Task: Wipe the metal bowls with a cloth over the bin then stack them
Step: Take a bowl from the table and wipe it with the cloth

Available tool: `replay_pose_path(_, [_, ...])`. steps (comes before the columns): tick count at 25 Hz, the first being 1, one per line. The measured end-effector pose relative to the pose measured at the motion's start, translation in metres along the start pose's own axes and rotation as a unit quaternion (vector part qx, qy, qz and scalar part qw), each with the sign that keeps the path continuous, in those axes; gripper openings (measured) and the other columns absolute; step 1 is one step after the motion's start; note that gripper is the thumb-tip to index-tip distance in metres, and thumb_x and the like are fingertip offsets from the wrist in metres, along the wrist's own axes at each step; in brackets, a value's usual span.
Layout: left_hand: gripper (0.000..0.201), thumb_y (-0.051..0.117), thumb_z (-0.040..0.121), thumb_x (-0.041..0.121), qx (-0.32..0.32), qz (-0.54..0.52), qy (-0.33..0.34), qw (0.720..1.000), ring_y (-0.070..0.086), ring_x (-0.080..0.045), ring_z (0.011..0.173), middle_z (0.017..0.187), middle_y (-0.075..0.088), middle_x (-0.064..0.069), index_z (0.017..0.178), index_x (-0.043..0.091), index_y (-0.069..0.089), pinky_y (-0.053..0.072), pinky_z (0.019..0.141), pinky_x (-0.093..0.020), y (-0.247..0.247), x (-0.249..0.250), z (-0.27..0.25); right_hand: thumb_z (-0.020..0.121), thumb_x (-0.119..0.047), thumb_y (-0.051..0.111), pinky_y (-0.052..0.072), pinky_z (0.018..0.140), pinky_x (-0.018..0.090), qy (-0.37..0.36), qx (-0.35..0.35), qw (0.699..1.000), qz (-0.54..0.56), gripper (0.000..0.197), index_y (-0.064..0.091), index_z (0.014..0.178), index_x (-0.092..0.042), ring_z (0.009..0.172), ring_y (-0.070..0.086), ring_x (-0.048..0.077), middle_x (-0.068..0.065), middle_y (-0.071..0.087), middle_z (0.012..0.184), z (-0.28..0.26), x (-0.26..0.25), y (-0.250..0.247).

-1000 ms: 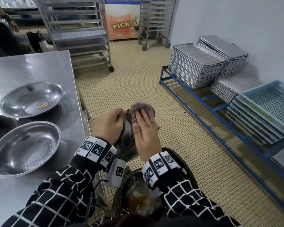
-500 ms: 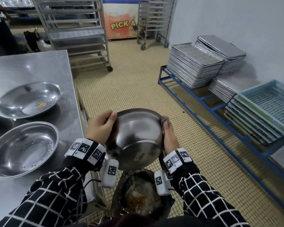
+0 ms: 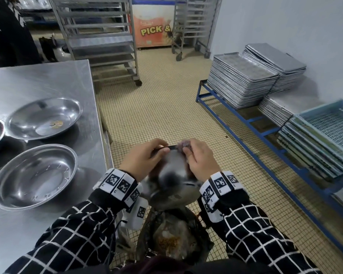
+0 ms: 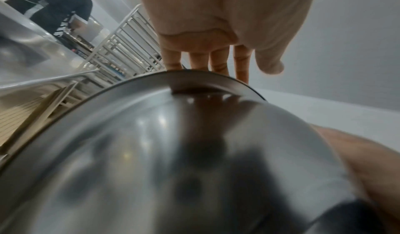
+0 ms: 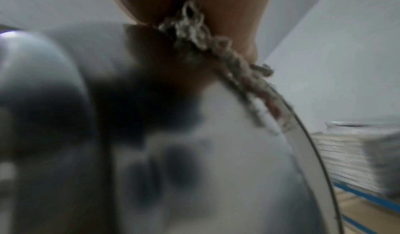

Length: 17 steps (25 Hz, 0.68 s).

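Head view: the metal bowl point(image 3: 171, 176) is up on edge between both hands, directly above the bin point(image 3: 172, 240), a sensible spot, since whatever the wipe loosens should drop among the scraps below rather than on the floor. The left hand point(image 3: 142, 158) hooks the far rim, fingers curled over the edge, thumb on the near side; that looks like the steadying grip. The left wrist view confirms it: fingers point(image 4: 218, 61) disappear behind the rim of the bowl point(image 4: 173, 152) while its polished back fills the frame. The right hand point(image 3: 199, 159) is closed around the cloth point(image 3: 183, 145), bunching it against the rim on the opposite side. In the right wrist view the cloth point(image 5: 216, 54) sits pinched along the bowl's edge under the palm, so the rim seems to be the part getting wiped now. Motion blur smears the bowl, so its cleanliness is anyone's guess.

On the steel table point(image 3: 48, 80) to the left, two wide bowls wait open side up: the near bowl point(image 3: 35, 176) and the far bowl point(image 3: 44, 117), the latter with a small sticker or residue inside, and a third's edge peeks in at the left. None is stacked yet, so plenty of work remains.
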<state>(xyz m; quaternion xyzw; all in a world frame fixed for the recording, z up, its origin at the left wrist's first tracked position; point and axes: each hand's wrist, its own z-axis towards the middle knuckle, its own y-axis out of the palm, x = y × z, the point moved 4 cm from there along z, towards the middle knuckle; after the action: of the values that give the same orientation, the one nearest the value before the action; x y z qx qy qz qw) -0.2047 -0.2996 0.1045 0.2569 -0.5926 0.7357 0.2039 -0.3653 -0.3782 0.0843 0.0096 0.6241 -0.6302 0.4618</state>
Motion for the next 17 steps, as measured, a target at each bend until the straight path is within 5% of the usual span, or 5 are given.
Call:
replay_pose_path(4, [0.033, 0.044, 0.098, 0.039, 0.017, 0.037, -0.039, 0.998, 0.057, -0.021, 0.069, 0.070, 0.063, 0.001, 0.082, 0.015, 0.061, 0.048, 0.070, -0.041, 0.003, -0.011, 0.001, 0.095, -0.033, 0.033, 0.041, 0.098, 0.035, -0.055, 0.032, 0.998, 0.020, 0.040, 0.055, 0.118, -0.010, 0.110, 0.047, 0.015, 0.003, 0.053, 0.120, 0.003, -0.017, 0.004])
replay_pose_path(7, [0.033, 0.046, 0.098, 0.036, 0.076, -0.022, -0.102, 0.992, 0.059, -0.022, 0.071, 0.070, 0.064, -0.001, 0.081, 0.014, 0.064, 0.048, 0.069, -0.041, -0.001, -0.020, -0.003, 0.097, -0.040, 0.030, 0.036, 0.105, 0.030, -0.074, 0.072, 0.995, 0.018, 0.046, 0.053, 0.128, -0.015, 0.122, 0.038, 0.012, 0.002, 0.039, 0.135, -0.008, -0.027, 0.012])
replay_pose_path(10, [0.035, 0.046, 0.097, 0.037, 0.102, -0.054, -0.119, 0.986, 0.058, -0.021, 0.066, 0.065, 0.062, 0.000, 0.077, 0.015, 0.064, 0.049, 0.066, -0.041, -0.006, -0.017, -0.001, 0.098, -0.042, 0.028, 0.035, 0.108, 0.037, -0.080, 0.093, 0.992, -0.010, 0.048, 0.052, 0.131, -0.017, 0.126, 0.041, 0.012, -0.003, 0.047, 0.134, -0.021, -0.036, 0.024])
replay_pose_path(15, [0.034, 0.048, 0.097, 0.037, 0.126, -0.126, -0.136, 0.974, 0.059, -0.028, 0.070, 0.068, 0.064, -0.008, 0.069, 0.020, 0.058, 0.048, 0.071, -0.045, -0.014, -0.019, 0.001, 0.099, -0.042, 0.029, 0.042, 0.098, 0.028, 0.104, 0.142, 0.976, 0.130, 0.044, 0.052, 0.128, -0.018, 0.118, 0.048, 0.014, -0.003, 0.048, 0.127, -0.012, -0.008, 0.013])
replay_pose_path(17, [0.035, 0.048, 0.097, 0.037, 0.135, -0.134, -0.138, 0.972, 0.058, -0.028, 0.069, 0.067, 0.062, -0.009, 0.068, 0.018, 0.057, 0.048, 0.072, -0.046, -0.017, -0.022, 0.002, 0.101, -0.040, 0.029, 0.044, 0.084, 0.022, 0.231, 0.093, 0.927, 0.281, 0.040, 0.048, 0.132, -0.022, 0.109, 0.052, 0.012, -0.005, 0.051, 0.122, -0.015, 0.008, 0.010])
